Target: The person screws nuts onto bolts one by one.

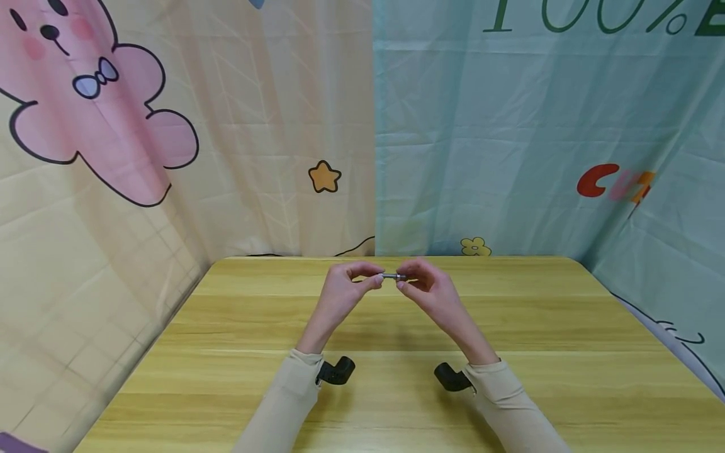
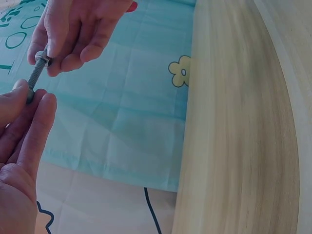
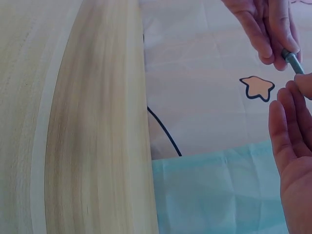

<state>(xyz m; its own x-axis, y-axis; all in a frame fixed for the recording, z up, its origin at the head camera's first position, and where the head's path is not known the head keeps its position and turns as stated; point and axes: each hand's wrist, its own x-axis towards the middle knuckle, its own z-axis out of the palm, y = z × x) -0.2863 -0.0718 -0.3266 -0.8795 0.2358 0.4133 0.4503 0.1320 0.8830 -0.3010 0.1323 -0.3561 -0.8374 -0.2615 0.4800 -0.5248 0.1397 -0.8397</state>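
On the left, the left hand point(image 1: 342, 292) has its grip pinching the bolt point(image 2: 35, 75) by its head, up above the table point(image 1: 255, 308). Moving right, bare thread, then the nut point(image 2: 43, 57): around the shank, so apparently started, yet well apart from the head. Far right, the right hand's point(image 1: 433, 292) grip pinches that nut end.

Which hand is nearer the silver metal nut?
Right: the right hand is touching the nut; the left hand pinches the grey threaded metal bolt at its opposite end.
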